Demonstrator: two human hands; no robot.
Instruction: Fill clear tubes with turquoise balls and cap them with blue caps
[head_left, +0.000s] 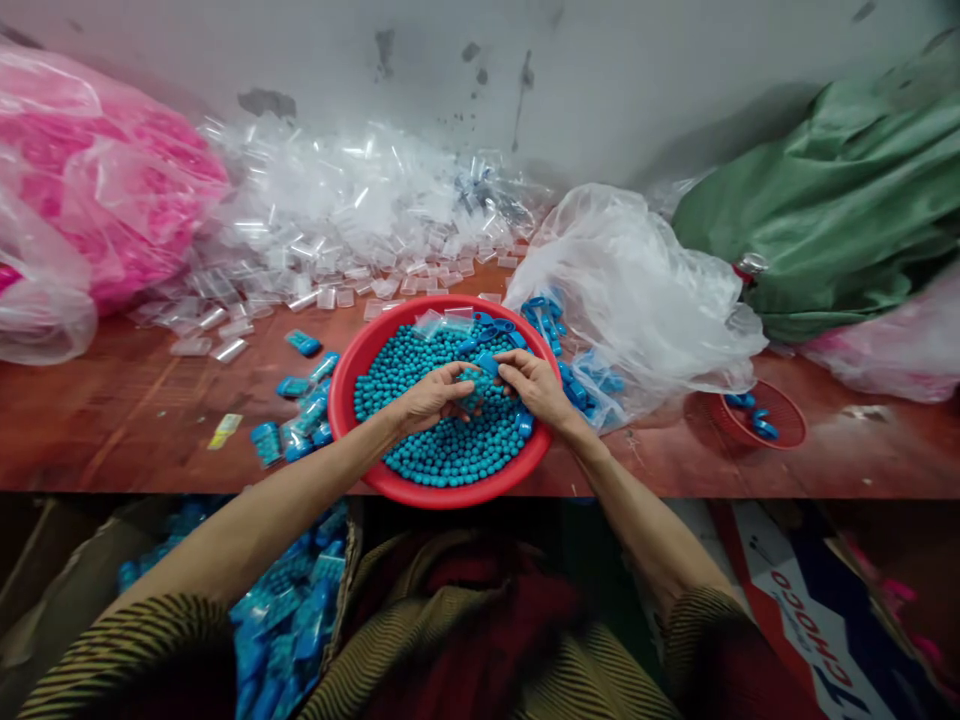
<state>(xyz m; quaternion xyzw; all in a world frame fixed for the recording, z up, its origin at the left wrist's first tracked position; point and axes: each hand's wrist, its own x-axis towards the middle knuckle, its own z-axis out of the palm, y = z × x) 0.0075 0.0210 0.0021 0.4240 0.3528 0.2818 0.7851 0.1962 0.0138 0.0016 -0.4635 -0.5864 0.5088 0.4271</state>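
Observation:
A red basin [345, 385] full of small round blue beads [442, 465] stands at the table's front edge. Over the beads, my left hand [439, 397] pinches a small clear plastic container [471, 385] with blue beads showing through it. My right hand [534, 388] grips a blue plastic cap [487, 364], close against the container's top; whether they are joined I cannot tell. On the beads lie two clear tubes [457, 319], several blue clip-like parts [495, 330] and another blue cap [524, 424] near the right rim.
Filled blue-capped containers [311, 405] lie left of the basin; more fill a carton [330, 560] below. Clear tubes [337, 230] are heaped behind. A pink-filled bag [112, 180], a white plastic bag [630, 280], a green sack [825, 210] and a red basket [795, 425] surround the work area.

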